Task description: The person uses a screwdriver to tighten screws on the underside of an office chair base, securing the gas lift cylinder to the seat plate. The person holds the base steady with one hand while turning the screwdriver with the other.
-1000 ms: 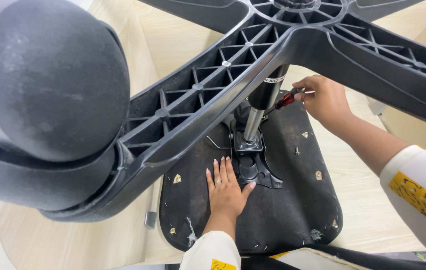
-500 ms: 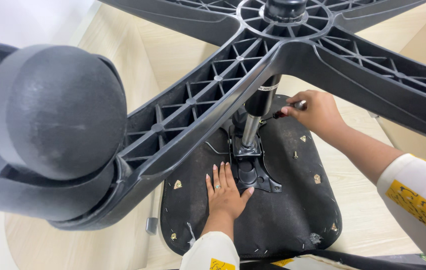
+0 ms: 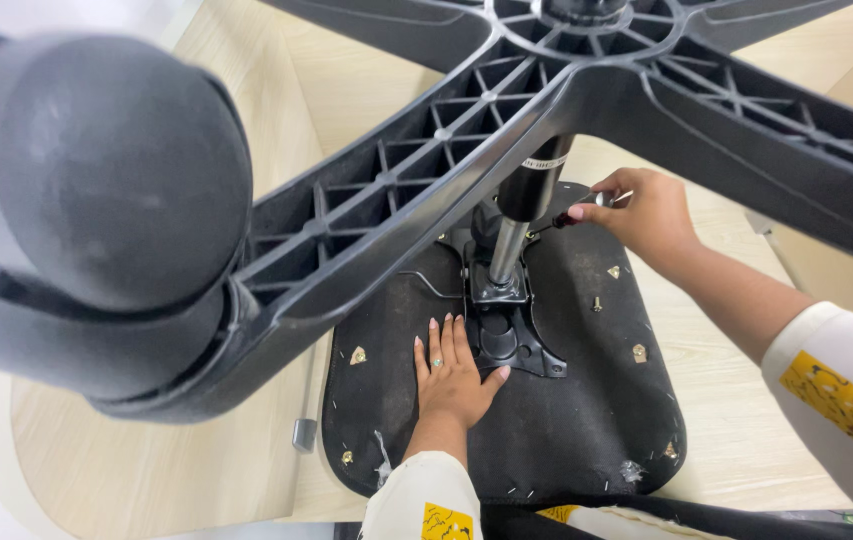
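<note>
1. The left hand (image 3: 451, 375) lies open and flat, fingers spread, palm down on the black underside of the seat (image 3: 546, 440), its thumb touching the edge of the plate (image 3: 506, 340). It grips nothing; it only presses. It has not shifted over the last second.
2. The right hand (image 3: 646, 215) is closed around a small tool (image 3: 571, 215) with a red-and-black handle, its tip pointing in at the column (image 3: 521, 225). A second ago this hand sat a little lower and the tool's red end was plainer; now the fist has rolled over it and drawn slightly up and outward. I judge that as a turn of the tool at the column's foot, so the work there is under way and not finished.
3. The seat is upside down on the pale wooden worktop (image 3: 146, 470), with its frayed cloth stapled at the edges. Brass-coloured fittings dot it, and a loose screw (image 3: 596, 302) lies just right of the plate.
4. The plate is bolted at the middle of the seat, and the column stands up from it, chrome below and black above.
5. The base (image 3: 506, 110) spreads overhead from the column's top, its ribbed arms crossing the view. It has swung somewhat in the picture since a second ago, most likely because the head moved.
6. The castor (image 3: 96, 170) at the end of one arm is closest to the camera, large and blurred at the left, and it looms bigger than it did.
</note>
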